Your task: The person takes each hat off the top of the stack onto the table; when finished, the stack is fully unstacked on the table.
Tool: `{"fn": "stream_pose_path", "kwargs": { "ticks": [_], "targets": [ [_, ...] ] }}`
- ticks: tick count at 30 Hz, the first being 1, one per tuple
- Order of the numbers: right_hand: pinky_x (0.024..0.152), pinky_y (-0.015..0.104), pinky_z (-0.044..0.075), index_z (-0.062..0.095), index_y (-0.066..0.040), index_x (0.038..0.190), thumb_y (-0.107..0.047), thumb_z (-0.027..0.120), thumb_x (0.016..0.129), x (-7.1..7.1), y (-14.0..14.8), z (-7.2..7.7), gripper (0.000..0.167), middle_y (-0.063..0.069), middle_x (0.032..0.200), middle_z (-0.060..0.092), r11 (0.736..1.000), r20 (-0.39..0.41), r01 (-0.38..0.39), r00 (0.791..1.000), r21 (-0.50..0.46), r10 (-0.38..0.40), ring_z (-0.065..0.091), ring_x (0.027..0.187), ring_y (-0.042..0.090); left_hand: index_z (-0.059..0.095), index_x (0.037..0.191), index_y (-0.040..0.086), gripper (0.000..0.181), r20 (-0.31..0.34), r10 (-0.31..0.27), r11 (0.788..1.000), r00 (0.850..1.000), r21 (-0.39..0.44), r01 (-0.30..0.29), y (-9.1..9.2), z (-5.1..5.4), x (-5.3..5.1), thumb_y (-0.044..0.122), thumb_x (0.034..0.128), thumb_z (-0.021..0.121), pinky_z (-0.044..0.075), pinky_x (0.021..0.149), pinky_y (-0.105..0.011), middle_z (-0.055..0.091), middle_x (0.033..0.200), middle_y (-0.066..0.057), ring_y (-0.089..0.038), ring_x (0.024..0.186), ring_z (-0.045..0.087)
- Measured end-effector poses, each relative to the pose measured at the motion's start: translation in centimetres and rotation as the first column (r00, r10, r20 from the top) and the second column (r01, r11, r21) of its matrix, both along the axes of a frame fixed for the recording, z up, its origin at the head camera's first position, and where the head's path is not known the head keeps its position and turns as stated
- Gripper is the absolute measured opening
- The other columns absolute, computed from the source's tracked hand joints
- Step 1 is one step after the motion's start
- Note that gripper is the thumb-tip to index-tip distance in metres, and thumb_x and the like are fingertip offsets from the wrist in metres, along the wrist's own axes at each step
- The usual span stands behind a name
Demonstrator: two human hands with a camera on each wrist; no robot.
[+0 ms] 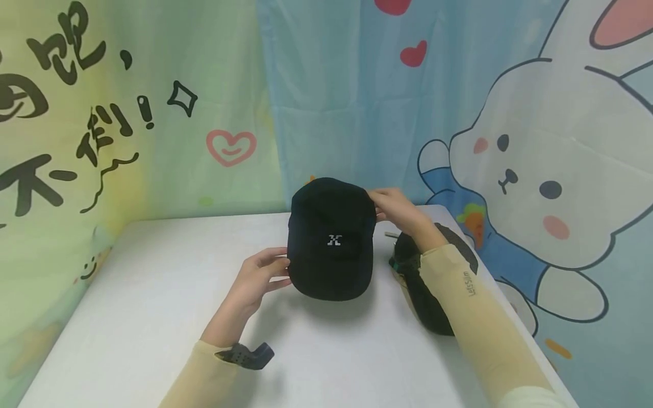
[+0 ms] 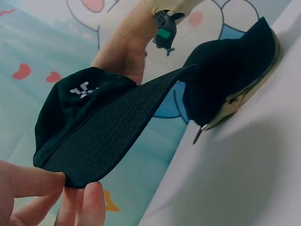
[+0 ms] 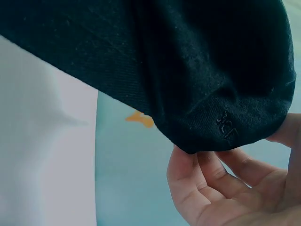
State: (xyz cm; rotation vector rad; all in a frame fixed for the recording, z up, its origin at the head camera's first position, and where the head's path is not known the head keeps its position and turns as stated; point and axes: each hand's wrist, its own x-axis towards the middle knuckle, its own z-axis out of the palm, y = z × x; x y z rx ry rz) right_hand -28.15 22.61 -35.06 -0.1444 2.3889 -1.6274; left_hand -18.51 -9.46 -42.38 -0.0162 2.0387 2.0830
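Observation:
A black baseball cap (image 1: pixel 331 215) with a small white emblem is held up over the table, its brim downward and toward the head camera. My left hand (image 1: pixel 259 279) pinches the brim's edge between thumb and fingers, as the left wrist view shows at the brim (image 2: pixel 113 136). On the other side, my right hand (image 1: pixel 399 211) grips the rim of the crown (image 3: pixel 221 108), near some small raised stitching. Beneath my right forearm lies a second dark cap (image 1: pixel 433 306) with a tan underside, partly hidden by the sleeve.
The white table (image 1: pixel 168 272) reaches back to a printed cloth backdrop (image 1: pixel 326 113) with a cartoon rabbit, hearts and lettering. A dark wrist device (image 1: pixel 247 356) is worn at the left cuff. A short strap end (image 1: pixel 391 234) sticks out from the second cap.

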Motion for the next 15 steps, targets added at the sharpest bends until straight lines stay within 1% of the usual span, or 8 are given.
{"fn": "stream_pose_path", "kwargs": {
  "ticks": [3, 6, 10, 15],
  "targets": [
    [0.099, 0.048, 0.048, 0.055, 0.001, 0.134, -0.046, 0.053, 0.1, -0.2, -1.1, -0.1, 0.058, 0.018, 0.125, 0.057, 1.0, 0.008, 0.0, 1.0, -0.011, 0.0, 0.055, 0.113, 0.033, 0.063, 0.125, 0.004, 0.029, -0.003, 0.021, 1.0, 1.0, 0.0, -0.021, -0.9, 0.0, 0.1, 0.008, 0.0957, 0.062, 0.059, 0.082, -0.039, 0.064, 0.119, -0.016, -0.029, 0.097, 0.066],
    [0.1, 0.048, 0.047, 0.057, 0.0, 0.133, -0.047, 0.054, 0.1, -0.4, -2.1, -0.4, 0.057, 0.016, 0.124, 0.058, 1.0, 0.008, 0.006, 1.0, -0.023, -0.005, 0.056, 0.112, 0.033, 0.063, 0.125, 0.003, 0.029, -0.007, 0.043, 0.999, 0.999, 0.005, -0.043, -1.5, -0.2, 0.3, 0.009, 0.0958, 0.062, 0.059, 0.082, -0.039, 0.064, 0.119, -0.016, -0.028, 0.097, 0.066],
    [0.102, 0.049, 0.044, 0.059, -0.001, 0.131, -0.046, 0.055, 0.099, -0.3, -3.1, -0.7, 0.055, 0.015, 0.124, 0.058, 0.999, -0.004, 0.005, 1.0, -0.033, -0.005, 0.056, 0.111, 0.032, 0.063, 0.125, 0.003, 0.03, -0.015, 0.057, 0.998, 0.998, 0.006, -0.057, -2.2, -0.4, 0.6, 0.009, 0.0963, 0.062, 0.058, 0.084, -0.04, 0.063, 0.119, -0.016, -0.028, 0.098, 0.066],
    [0.1, 0.047, 0.046, 0.062, -0.001, 0.127, -0.045, 0.056, 0.098, -0.5, -4.7, -0.7, 0.054, 0.015, 0.121, 0.058, 0.999, -0.018, 0.004, 1.0, -0.038, -0.005, 0.056, 0.108, 0.032, 0.061, 0.127, 0.001, 0.031, -0.032, 0.078, 0.997, 0.996, -0.001, -0.078, -3.4, -0.1, 1.0, 0.01, 0.0973, 0.06, 0.058, 0.085, -0.038, 0.062, 0.121, -0.017, -0.027, 0.098, 0.065]
  ]
}}
